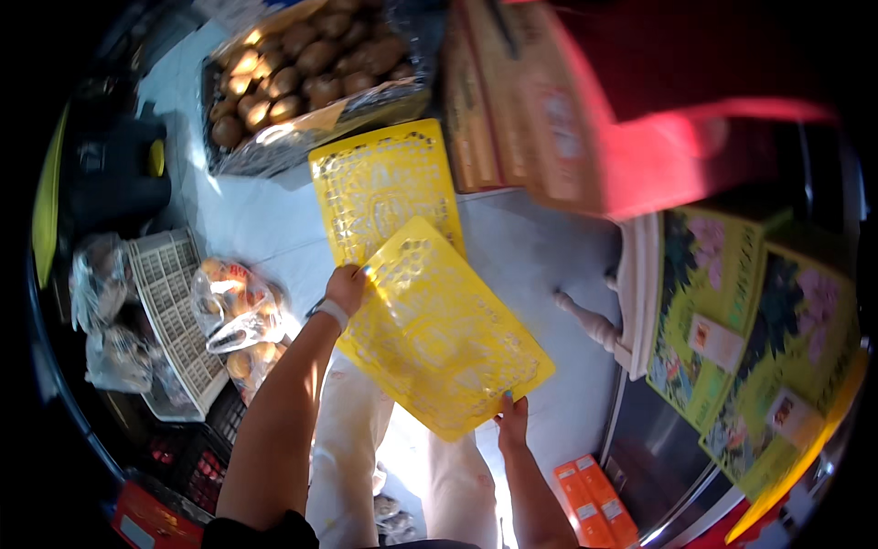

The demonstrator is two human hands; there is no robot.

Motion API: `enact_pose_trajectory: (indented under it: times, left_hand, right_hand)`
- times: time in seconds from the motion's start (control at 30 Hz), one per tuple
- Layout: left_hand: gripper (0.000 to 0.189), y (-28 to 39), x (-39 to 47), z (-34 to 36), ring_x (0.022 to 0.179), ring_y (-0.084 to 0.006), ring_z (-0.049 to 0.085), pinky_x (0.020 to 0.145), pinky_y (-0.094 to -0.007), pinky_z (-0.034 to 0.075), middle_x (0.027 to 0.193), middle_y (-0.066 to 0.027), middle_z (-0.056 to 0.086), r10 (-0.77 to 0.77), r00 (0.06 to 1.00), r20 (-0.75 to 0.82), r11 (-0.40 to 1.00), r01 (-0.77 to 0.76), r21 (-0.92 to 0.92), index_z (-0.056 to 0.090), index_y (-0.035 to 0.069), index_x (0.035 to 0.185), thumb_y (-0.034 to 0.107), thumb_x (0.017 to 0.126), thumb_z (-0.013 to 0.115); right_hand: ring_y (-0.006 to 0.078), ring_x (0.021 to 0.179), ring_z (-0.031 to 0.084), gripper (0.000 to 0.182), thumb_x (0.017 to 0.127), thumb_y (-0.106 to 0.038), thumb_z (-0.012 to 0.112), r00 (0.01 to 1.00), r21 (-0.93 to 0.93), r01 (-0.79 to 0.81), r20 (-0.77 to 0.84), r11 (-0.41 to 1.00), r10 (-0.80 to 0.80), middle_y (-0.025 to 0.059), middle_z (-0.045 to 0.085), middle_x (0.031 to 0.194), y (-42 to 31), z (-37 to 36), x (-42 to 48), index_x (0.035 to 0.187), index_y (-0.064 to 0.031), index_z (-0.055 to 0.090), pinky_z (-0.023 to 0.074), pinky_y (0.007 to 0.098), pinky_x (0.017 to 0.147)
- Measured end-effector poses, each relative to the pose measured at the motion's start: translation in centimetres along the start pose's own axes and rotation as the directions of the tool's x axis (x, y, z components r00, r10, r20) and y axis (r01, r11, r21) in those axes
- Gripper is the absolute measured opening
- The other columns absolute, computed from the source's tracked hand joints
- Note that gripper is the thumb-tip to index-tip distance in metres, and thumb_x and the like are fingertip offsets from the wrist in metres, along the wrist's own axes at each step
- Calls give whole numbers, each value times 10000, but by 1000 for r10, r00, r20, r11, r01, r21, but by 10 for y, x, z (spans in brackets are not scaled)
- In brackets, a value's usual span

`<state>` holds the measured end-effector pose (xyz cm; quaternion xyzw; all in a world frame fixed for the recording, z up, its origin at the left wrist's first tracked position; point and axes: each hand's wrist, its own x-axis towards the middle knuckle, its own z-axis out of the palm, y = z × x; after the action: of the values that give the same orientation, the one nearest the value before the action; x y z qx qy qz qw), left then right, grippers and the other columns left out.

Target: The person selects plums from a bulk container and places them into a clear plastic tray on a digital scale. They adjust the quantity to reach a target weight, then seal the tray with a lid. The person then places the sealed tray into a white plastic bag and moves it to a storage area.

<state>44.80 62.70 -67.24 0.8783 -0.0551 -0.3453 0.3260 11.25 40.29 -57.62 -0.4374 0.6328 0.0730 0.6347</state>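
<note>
Two yellow openwork sheets with cut-out patterns overlap before me. The nearer sheet [446,336] lies slantwise over the lower part of the farther one [384,178]. My left hand [344,291] pinches the left edges where the two overlap, and a pale band circles that wrist. At the lower right corner of the nearer sheet, my right hand [511,418] grips the edge between thumb and fingers. Whether the farther sheet is also held or rests on something is hidden by the overlap.
A plastic-lined crate of kiwifruit [302,75] stands beyond the sheets. Cardboard boxes [507,130] are at the upper right, green printed boxes [710,309] at right. Bagged fruit [236,302] and a white plastic basket [175,302] sit left; orange boxes [593,501] lie lower right.
</note>
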Motion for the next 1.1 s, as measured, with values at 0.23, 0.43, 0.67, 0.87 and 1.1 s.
enact_pose_trajectory:
  times: [0.23,0.43,0.67,0.87,1.1]
  left_hand:
    - [245,-9,-169,-46,763,-254,573,611,-368,474,852,-101,583,492,811,316,550,-572,609,549,39,1001,155,786,537]
    - [223,211,-317,-74,926,-218,526,806,-355,439,1045,-110,575,6,694,720,885,-339,320,548,84,1047,227,884,493]
    - [254,380,-398,21,743,-237,543,670,-352,412,795,-117,568,390,591,706,723,-672,164,556,11,899,261,858,536]
    - [366,628,-512,95,453,-175,427,460,-352,348,506,-121,487,608,448,655,636,-769,-65,489,-22,614,256,808,625]
    - [301,814,-512,166,514,-246,559,489,-349,414,600,-165,581,713,470,520,549,-836,2,591,-53,711,235,787,641]
  right_hand:
    - [107,737,524,216,883,-226,555,942,-270,198,-215,942,-259,22,580,844,-21,-100,-131,974,-37,503,432,250,649]
    - [247,772,619,330,834,-285,574,837,-408,-64,-519,911,-173,148,628,848,-40,-247,-336,1009,-7,533,479,332,683]
    - [284,702,607,235,802,-206,617,416,-264,35,-873,964,-255,153,609,755,-39,-395,-508,896,-1,548,479,352,649]
    - [245,547,492,186,796,-150,630,147,-192,121,-967,974,-209,116,528,634,-51,-509,-530,880,-9,544,420,349,547]
    - [205,570,542,176,819,-151,614,38,-284,330,-949,900,-313,105,564,656,-162,-655,-470,898,-6,552,445,324,552]
